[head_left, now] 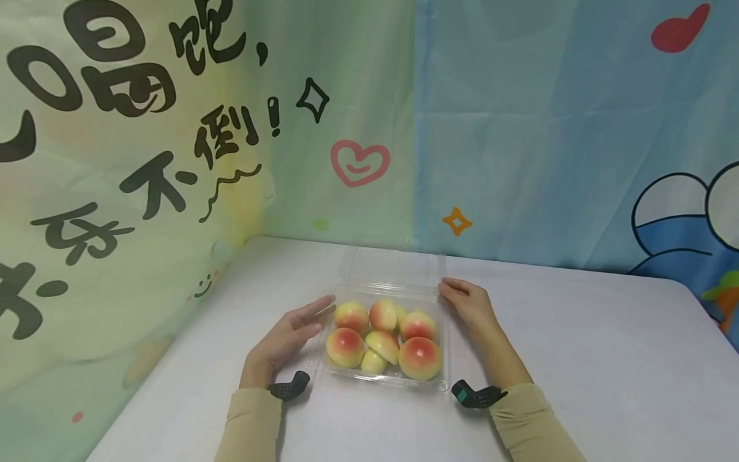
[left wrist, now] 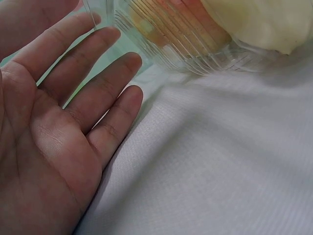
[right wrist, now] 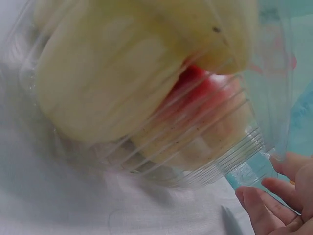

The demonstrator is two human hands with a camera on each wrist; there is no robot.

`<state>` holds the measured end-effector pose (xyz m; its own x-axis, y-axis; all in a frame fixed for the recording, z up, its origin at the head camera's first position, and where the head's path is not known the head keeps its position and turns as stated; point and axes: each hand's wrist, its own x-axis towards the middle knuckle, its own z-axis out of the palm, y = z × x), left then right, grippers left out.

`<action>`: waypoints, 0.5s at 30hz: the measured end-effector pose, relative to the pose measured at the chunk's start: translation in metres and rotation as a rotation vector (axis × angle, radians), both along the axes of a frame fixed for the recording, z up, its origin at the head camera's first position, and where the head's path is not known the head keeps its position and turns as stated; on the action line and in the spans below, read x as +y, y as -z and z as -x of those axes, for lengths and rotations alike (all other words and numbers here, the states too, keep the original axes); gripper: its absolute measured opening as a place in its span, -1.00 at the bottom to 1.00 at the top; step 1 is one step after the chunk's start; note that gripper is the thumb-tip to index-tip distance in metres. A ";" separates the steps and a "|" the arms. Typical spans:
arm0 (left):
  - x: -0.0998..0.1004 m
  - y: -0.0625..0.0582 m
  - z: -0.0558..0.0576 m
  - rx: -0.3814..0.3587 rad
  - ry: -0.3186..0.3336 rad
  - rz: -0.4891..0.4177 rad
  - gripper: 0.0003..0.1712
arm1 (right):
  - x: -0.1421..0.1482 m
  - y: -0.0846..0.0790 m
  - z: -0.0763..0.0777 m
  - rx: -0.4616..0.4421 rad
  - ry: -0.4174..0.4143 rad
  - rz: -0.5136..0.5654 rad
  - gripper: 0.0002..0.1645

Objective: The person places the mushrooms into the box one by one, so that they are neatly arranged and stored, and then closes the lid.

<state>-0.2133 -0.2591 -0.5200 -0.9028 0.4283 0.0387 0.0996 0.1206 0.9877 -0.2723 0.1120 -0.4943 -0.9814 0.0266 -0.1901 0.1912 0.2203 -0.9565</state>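
A clear plastic clamshell box [head_left: 388,378] lies on the table, its transparent lid [head_left: 395,266] swung back behind it. Inside sit several yellow pieces with red blushes [head_left: 420,357]; at least one looks mushroom-shaped, with a pale stem [head_left: 374,362]. At the box's left side is my left hand [head_left: 291,333], fingers extended and parted; the left wrist view shows its palm [left wrist: 46,142] beside the ribbed plastic wall. My right hand [head_left: 470,305] has its fingertips at the back right corner, near the hinge. In the right wrist view its fingers [right wrist: 288,196] are loosely bent by the plastic edge.
A white cloth [head_left: 577,359] covers the table. Behind it hangs a printed curtain [head_left: 519,128], with another bearing large black characters on the left. Dark wrist devices [head_left: 476,394] sit at both cuffs, close to the box's front corners.
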 end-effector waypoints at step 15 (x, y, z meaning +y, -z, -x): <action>0.002 -0.002 -0.001 -0.011 -0.014 0.002 -0.36 | 0.000 -0.006 -0.001 0.050 0.008 0.101 -0.43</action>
